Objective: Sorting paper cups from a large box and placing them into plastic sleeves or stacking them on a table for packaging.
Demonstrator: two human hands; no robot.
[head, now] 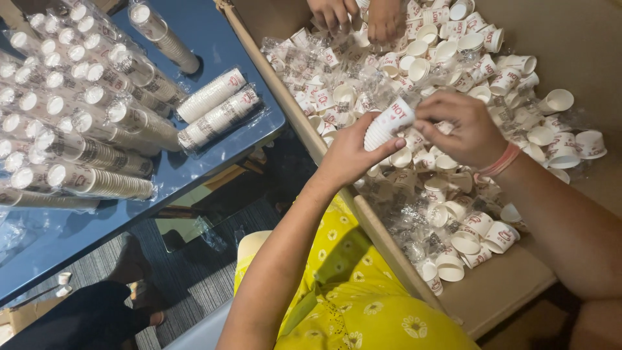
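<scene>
Left hand [353, 155], wrist bent inward, fingers curled around a nested stack of white paper cups [387, 123] held tilted over the cardboard box [505, 285] of loose cups [453, 214]; right hand [463, 126], palm down, fingertips pinching the stack's top rim.

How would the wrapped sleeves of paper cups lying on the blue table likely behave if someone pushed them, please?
The wrapped sleeves lie on their sides on the blue table, so they would probably roll. Clear film looks slippery. Thin paper cups likely make them light and crushable.
</scene>
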